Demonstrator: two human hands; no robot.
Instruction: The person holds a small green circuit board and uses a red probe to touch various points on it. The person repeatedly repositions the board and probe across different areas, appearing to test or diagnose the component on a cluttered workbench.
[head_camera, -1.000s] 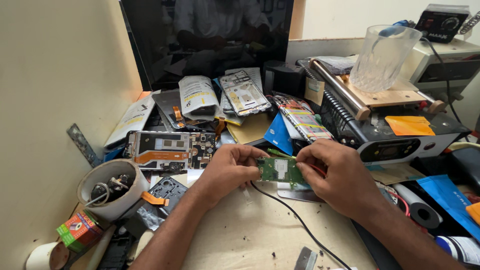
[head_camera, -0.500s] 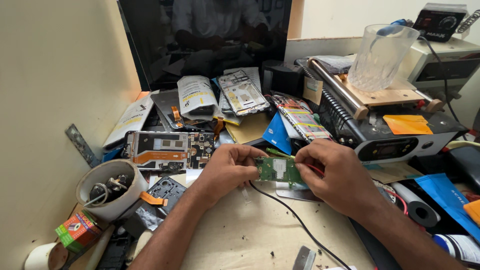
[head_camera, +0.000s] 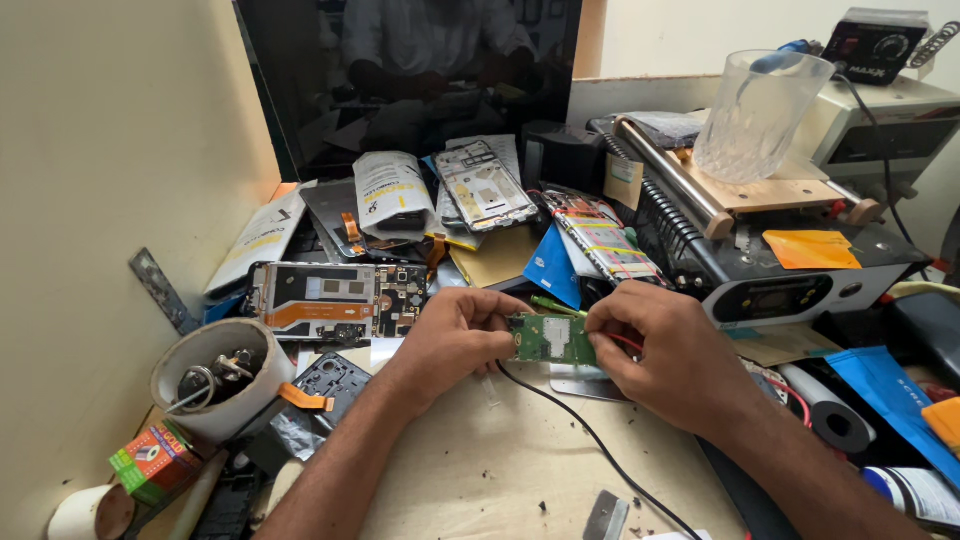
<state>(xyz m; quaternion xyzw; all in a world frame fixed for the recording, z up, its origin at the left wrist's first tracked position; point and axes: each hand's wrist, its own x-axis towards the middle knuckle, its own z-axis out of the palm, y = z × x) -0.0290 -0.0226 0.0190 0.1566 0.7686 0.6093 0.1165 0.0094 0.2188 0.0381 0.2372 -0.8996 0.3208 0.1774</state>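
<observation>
2 hands pinch flat green circuit board.

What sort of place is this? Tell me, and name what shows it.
Most likely a phone repair bench. Both hands, left hand and right hand, hold a small green circuit board; an opened phone lies beside them with its insides bare, and a black bench machine stands behind among loose parts packets.

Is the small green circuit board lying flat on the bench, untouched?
No. The small green circuit board is pinched between the left hand and right hand, above the tan bench surface.
</observation>
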